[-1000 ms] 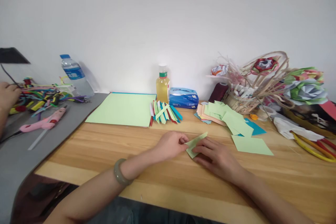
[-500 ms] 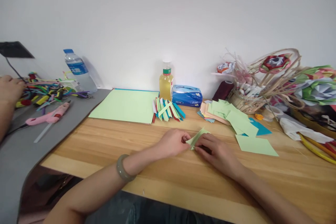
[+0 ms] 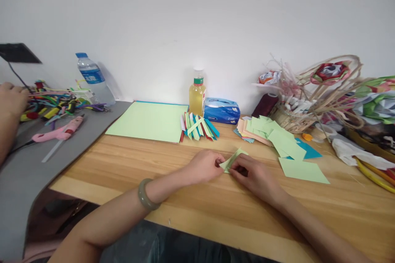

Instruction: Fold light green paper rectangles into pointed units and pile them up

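A small light green folded paper [image 3: 233,158] lies on the wooden table [image 3: 191,209] in front of me. My left hand [image 3: 204,166] pinches its left end with the fingertips. My right hand [image 3: 254,176] grips its right side, fingers pressed onto the fold. A grey-green bangle [image 3: 144,195] sits on my left wrist. Behind the hands lies a fan of folded paper strips [image 3: 199,127] in green, blue and red, and a loose green paper square [image 3: 302,170] rests to the right.
A large green sheet [image 3: 148,121], a yellow liquid bottle [image 3: 197,95] and a blue tissue pack [image 3: 221,111] stand at the back. A paper stack [image 3: 271,133] and a basket of craft items [image 3: 296,111] are right. Another person's hand [image 3: 10,98], a pink glue gun [image 3: 58,133] and a water bottle [image 3: 92,78] are left.
My hands have folded the green paper narrower and drawn closer together on it. The view has shifted slightly, and the other person's hand has moved a little.
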The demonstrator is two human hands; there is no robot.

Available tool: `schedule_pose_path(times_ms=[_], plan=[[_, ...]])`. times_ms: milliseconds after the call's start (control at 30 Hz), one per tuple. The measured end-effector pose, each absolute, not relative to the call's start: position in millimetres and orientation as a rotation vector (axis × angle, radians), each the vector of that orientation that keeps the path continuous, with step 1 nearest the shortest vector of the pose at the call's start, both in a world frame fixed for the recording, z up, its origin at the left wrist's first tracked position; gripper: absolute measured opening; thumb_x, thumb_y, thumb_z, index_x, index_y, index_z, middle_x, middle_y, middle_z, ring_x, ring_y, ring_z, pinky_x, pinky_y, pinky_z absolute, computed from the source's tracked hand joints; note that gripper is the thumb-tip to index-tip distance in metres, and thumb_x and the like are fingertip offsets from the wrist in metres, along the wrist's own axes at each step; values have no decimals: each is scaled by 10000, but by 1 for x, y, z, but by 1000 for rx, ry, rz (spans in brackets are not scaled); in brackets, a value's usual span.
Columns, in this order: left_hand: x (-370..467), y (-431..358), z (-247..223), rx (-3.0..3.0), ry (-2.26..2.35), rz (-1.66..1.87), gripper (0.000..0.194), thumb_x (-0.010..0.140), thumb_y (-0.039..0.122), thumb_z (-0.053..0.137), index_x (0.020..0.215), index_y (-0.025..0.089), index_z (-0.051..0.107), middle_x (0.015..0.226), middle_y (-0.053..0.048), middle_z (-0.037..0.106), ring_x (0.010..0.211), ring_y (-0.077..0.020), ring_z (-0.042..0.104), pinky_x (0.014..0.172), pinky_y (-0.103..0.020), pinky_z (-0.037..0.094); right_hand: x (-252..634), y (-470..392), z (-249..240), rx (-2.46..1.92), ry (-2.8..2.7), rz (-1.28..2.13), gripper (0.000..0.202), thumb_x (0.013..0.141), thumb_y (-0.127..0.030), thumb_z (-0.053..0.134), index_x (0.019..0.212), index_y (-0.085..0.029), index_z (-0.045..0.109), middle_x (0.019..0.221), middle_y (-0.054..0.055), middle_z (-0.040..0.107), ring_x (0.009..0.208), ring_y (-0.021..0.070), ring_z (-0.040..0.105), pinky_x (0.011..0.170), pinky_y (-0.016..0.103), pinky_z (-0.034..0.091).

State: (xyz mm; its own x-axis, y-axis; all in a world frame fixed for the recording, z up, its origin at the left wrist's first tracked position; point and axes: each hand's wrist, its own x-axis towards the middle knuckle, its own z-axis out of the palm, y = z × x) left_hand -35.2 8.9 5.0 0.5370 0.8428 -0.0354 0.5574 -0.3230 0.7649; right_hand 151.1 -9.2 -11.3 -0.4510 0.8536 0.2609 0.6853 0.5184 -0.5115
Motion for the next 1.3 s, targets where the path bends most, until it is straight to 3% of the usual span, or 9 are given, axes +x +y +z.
schedule_pose_path(times_ms=[433,633,767,900,1033,1300], plan=[[-36,9,0,2067,1144,464,208,679,134,487,779,174,665,747,1,661,674,-145,562,579,-210,382,150,-8,-11,-1315,-2250,484,160,809,-196,503,659,-193,560,688,18,600,598,143,554,539,258,423],[-33,6,0,2115,1216,478,145,749,250,527,729,173,649,712,-1,651,642,-145,552,550,-223,352,150,-8,-14,-1336,-2257,476,134,785,-164,516,665,-188,569,698,20,594,607,142,548,545,254,411],[-28,4,1,2168,1319,451,129,756,210,516,759,190,643,765,-5,663,703,-163,573,574,-234,357,149,-7,-15,-1367,-2272,444,106,780,-159,520,687,-185,563,709,19,588,609,142,546,549,255,408],[-25,1,5,2172,1385,405,158,743,160,529,863,201,624,856,-13,661,797,-181,588,645,-244,402,150,-7,-17,-1340,-2303,380,73,801,-142,498,792,-176,562,798,35,583,626,139,546,559,257,418],[-25,0,4,2138,1398,413,189,744,168,558,929,201,579,875,-17,644,814,-185,590,672,-257,426,158,-11,-16,-1147,-2445,272,208,860,-118,423,958,-191,591,938,72,587,764,162,572,634,269,447],[-30,-7,0,2367,1456,485,340,751,82,529,1076,163,470,1045,-69,544,836,-171,555,673,-272,455,176,-21,-5,-940,-2782,-42,320,887,-117,401,1153,-168,570,968,99,607,863,214,546,735,343,455]])
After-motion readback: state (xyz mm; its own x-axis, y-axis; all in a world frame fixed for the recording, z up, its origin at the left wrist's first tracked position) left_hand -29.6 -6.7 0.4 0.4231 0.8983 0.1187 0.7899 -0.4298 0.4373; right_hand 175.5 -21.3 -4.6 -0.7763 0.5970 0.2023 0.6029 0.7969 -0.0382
